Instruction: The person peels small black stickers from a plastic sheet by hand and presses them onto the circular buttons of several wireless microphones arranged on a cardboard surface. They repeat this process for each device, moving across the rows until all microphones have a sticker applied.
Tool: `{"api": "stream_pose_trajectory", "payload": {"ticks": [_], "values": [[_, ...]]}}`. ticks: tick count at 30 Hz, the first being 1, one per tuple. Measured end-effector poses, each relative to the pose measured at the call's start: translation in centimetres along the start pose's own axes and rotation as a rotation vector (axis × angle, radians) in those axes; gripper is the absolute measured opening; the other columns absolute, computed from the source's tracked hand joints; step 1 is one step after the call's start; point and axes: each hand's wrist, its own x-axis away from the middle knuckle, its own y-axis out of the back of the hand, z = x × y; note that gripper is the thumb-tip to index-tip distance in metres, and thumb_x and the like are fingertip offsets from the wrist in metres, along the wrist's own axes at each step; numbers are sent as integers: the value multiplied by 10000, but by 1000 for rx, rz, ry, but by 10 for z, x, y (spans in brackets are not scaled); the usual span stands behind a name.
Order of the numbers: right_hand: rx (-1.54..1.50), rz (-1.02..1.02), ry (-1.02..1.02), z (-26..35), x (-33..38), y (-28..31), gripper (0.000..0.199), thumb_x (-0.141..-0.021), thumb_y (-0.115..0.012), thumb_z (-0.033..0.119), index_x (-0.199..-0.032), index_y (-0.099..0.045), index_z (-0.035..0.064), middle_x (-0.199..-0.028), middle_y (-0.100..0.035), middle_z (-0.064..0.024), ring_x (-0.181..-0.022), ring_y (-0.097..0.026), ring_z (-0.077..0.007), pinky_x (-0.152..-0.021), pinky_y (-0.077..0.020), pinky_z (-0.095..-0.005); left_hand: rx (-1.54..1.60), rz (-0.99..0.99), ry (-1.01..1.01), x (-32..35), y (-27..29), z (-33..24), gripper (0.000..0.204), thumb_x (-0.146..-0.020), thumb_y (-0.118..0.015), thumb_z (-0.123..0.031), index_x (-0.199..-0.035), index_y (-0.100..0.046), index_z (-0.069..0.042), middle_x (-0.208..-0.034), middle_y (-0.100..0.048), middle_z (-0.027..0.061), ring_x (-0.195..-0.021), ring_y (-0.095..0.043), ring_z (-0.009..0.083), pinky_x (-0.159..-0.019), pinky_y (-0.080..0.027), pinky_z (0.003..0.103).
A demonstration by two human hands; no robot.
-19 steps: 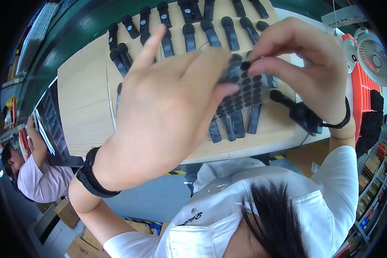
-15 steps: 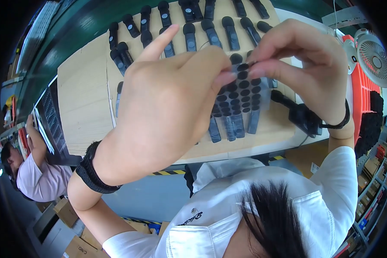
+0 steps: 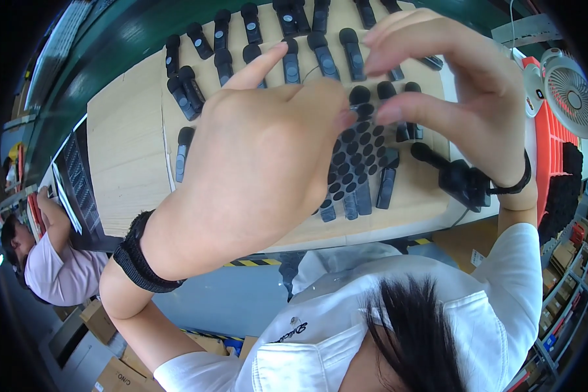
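My left hand [image 3: 255, 163] pinches the upper edge of a clear sheet of round black stickers [image 3: 356, 153] between thumb and fingers, its index finger pointing away. The sheet hangs over the table and partly covers a few of the devices below. Just right of its top edge is my right hand [image 3: 467, 85], thumb and fingers spread apart with nothing visible between them. Small black microphones with round foam tops [image 3: 351, 55] lie in rows on the cardboard-covered table [image 3: 127, 157], several of them beyond my hands. My left hand and wrist hide part of the tabletop.
A bigger black device with a cable [image 3: 460, 183] lies at the table's right. Past it stand a white fan [image 3: 571, 98], a red crate [image 3: 547, 134] and black foam pieces [image 3: 558, 202]. Another person [image 3: 62, 268] works at the far left, near cardboard boxes [image 3: 121, 379].
My right hand has drawn away from the sheet's top edge, and its thumb and fingers have parted. The sheet, still in my left hand, has tilted and shifted slightly left.
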Motion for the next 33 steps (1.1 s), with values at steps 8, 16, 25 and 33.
{"api": "stream_pose_trajectory", "payload": {"ticks": [8, 16, 25, 33], "values": [[-157, 84, -90, -21, -4, -4, 425, -703, -705, -138, -1098, -596, -26, -1016, -625, -109, -796, -632, -149, -849, -496, -299, 202, 97, 97, -9, 0, 15, 61, -856, -576, 3, -828, -624, 30, -595, -563, 95, -521, -566, 234, -1066, -382, 431], [-408, 32, -20, -58, -44, 13, 502, -777, -739, -52, -1137, -391, -15, -850, -671, -101, -850, -650, -163, -818, -504, -295, 318, 255, -11, -27, -6, 64, 80, -871, -560, -16, -795, -582, -2, -539, -544, 93, -506, -560, 270, -1150, -250, 467], [-248, 158, -36, -132, -86, -26, 446, -809, -695, -33, -1098, -362, 32, -844, -655, -45, -822, -605, -94, -809, -452, -237, 265, 449, -66, -39, -22, 101, 91, -854, -547, -19, -764, -558, -19, -524, -472, 147, -554, -529, 359, -1167, -228, 508], [-383, 168, -240, -140, -85, -39, 416, -821, -695, -27, -1054, -358, 42, -837, -651, -40, -795, -582, -78, -741, -462, -213, 268, 401, -96, -32, -24, 105, 130, -841, -571, -4, -719, -531, -18, -523, -482, 148, -522, -512, 369, -1163, -238, 507]]}}
